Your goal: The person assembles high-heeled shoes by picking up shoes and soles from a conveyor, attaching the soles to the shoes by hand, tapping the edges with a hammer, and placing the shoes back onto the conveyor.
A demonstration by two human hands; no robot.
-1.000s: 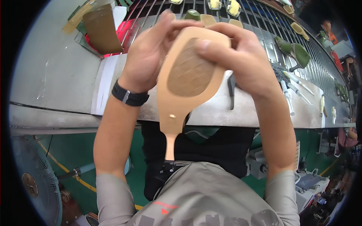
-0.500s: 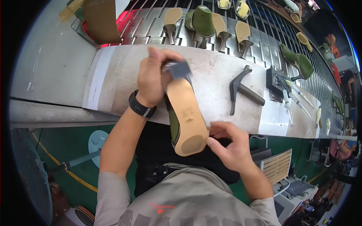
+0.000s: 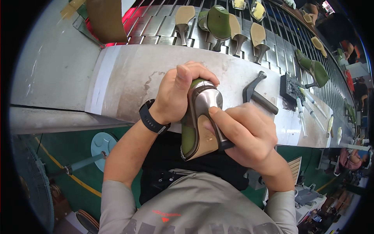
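A green high-heeled shoe with a tan sole and a metallic grey heel (image 3: 207, 102) is held sole-up in front of me, over the bench's near edge. My left hand (image 3: 174, 93) is wrapped round the back of the shoe, its fingers curled over the far end. On the other side, my right hand (image 3: 251, 130) closes on the heel, with a fingertip pressed to the heel's broad base. The heel's dark tip points toward me, and the right fingers partly hide it. The toe of the shoe is mostly out of sight behind the heel and the hand.
On the bench (image 3: 128, 78) to the right lie a hammer (image 3: 265, 102), a black block (image 3: 289, 87) and several white syringe-like tubes (image 3: 311, 113). Beyond the bench, a slatted metal conveyor (image 3: 157, 29) carries green shoes (image 3: 219, 23) and heeled tan soles (image 3: 258, 34). A fan stands at lower left.
The shoe has been turned so that its heel, earlier toward the far end, now points at me. My right hand has moved from beside the toe onto the heel and closed on it.
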